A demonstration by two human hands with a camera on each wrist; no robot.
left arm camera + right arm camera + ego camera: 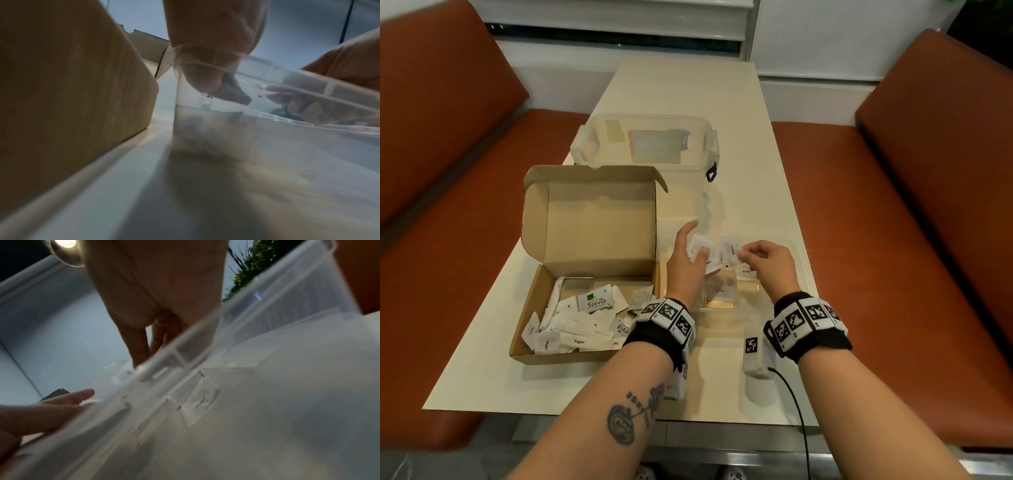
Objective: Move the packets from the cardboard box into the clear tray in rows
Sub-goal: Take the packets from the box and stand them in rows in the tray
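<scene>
over the clear tray [799, 270], our left hand [685, 263] holds a bunch of packets [702, 248] while our right hand [767, 263] pinches one packet [732, 255] (many remain in the cardboard box [530, 301]); the loose bunch could spill and spoil the rows.

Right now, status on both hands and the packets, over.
Left hand holds several white packets over the clear tray; right hand pinches one of them. Many packets left in cardboard box. Nothing blocking the tray.
</scene>
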